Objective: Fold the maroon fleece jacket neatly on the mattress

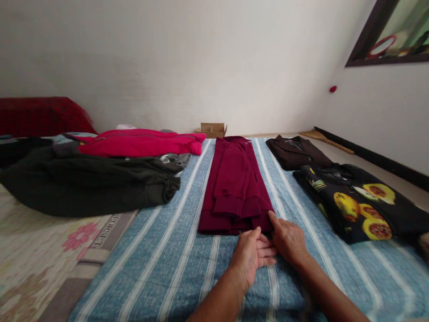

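Note:
A maroon long-sleeved sweatshirt (236,179) lies folded lengthwise on a blue striped sheet, its sleeves laid down over the body and its hem towards me. My right hand (290,239) is at the hem's right corner, with fingertips on the cloth and the other fingers partly hidden. Just below the hem is my left hand (250,255), palm turned up and fingers stretched out towards the right hand. Nothing shows in its palm.
Left lie a dark green garment (97,183) and a bright pink one (144,142). On the right are a folded dark brown garment (298,152) and a black fruit-print garment (362,201). A cardboard box (213,129) stands by the wall beyond the striped sheet (161,250).

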Demonstrator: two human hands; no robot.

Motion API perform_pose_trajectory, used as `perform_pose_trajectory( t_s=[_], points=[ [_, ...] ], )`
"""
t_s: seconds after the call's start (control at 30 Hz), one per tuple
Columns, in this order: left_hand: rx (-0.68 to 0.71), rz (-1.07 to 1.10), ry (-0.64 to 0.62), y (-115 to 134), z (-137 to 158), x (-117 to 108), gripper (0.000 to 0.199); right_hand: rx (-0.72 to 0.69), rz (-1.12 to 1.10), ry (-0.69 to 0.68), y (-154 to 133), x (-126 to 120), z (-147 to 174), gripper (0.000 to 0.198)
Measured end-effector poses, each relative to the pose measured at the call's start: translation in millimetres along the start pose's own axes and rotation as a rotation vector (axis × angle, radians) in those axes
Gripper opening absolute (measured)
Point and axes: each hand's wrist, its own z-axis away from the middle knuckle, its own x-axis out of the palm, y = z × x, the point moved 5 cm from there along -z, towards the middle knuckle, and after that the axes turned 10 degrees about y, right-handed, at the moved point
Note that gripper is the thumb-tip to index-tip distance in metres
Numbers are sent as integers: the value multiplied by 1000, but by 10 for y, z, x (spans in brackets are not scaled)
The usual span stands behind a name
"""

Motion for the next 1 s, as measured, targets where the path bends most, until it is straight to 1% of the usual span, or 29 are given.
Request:
perform_pose_trajectory(
  t_s=[0.07,0.1,0.13,0.17,0.23,0.3,0.33,0.37,0.4,0.43,0.5,0.6,0.73,0.9,1.0],
  points=[
    [108,-108,-6,20,69,-46,27,1,5,18,14,4,6,45],
    [192,-191,13,43,111,-106,25,1,13,25,21,4,7,44],
    [296,-288,52,78,156,-196,23,-1,22,30,26,5,6,44],
    [418,-394,118,128,204,-316,21,-4,32,33,30,5,5,43],
    [699,-585,322,265,317,-624,18,-13,48,38,32,3,3,42],
    [946,-742,598,410,433,-962,18,-23,53,46,32,3,4,41],
    [1037,-802,699,471,472,-1098,19,-24,55,52,34,4,8,40],
    [1095,-872,780,523,487,-1207,24,-26,57,62,36,6,13,40],
    [1119,-949,836,568,478,-1285,30,-29,58,72,38,10,19,40],
    [1116,-1026,872,608,451,-1335,36,-34,58,84,41,15,27,40],
    [1056,-1160,912,674,370,-1366,44,-45,56,105,46,26,41,41],
    [950,-1245,929,743,265,-1318,45,-57,44,123,52,35,50,42],
    [878,-1241,927,777,212,-1257,41,-39,37,125,54,21,36,40],
    [740,-1159,898,761,169,-1303,45,-14,28,91,60,17,19,38],
    [716,-1108,926,768,154,-1319,44,-16,30,82,65,23,18,40]
  ],
)
